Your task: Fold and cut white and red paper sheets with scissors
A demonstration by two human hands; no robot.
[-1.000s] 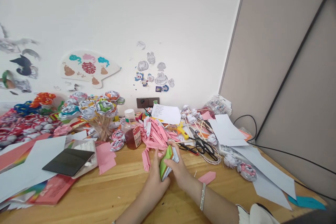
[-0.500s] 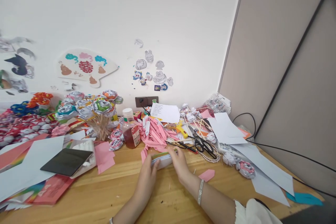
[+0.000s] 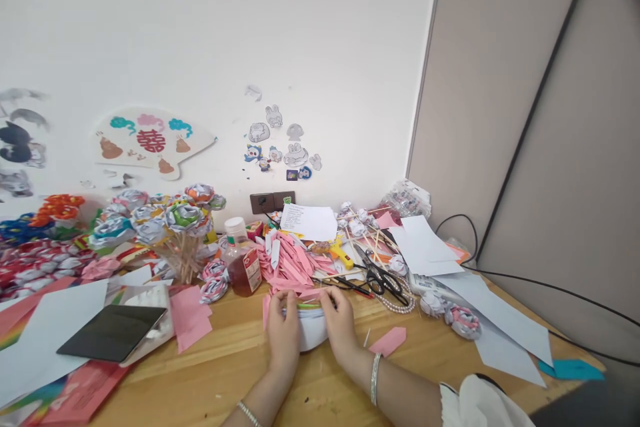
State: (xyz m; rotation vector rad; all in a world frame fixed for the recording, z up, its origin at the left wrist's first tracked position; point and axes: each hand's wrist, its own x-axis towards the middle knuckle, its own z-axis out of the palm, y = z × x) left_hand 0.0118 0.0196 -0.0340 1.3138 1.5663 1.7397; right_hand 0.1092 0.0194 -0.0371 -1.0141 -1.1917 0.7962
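Observation:
Between my two hands is a stack of paper [image 3: 313, 335], mostly white, with a green-yellow edge showing along its top. My left hand [image 3: 283, 332] closes on its left side and my right hand [image 3: 341, 327] grips the right side, both near the upper edge. The stack bends slightly, its white face toward me, low over the wooden table [image 3: 225, 373]. Just behind it lies a heap of folded pink paper strips [image 3: 287, 260]. A loose pink paper piece [image 3: 389, 341] rests to the right of my right wrist.
Black scissors [image 3: 381, 279], a pearl string [image 3: 400, 309] and a yellow glue gun [image 3: 341, 253] lie behind my right hand. A bottle of reddish liquid [image 3: 243, 267] stands behind my left. Farther left are a black tablet [image 3: 111, 331] and paper flowers [image 3: 183, 219]; white sheets [image 3: 505, 313] lie right.
The paper stack has tipped so its white face shows more toward me. My left hand has moved up along its side. The whole view has shifted slightly.

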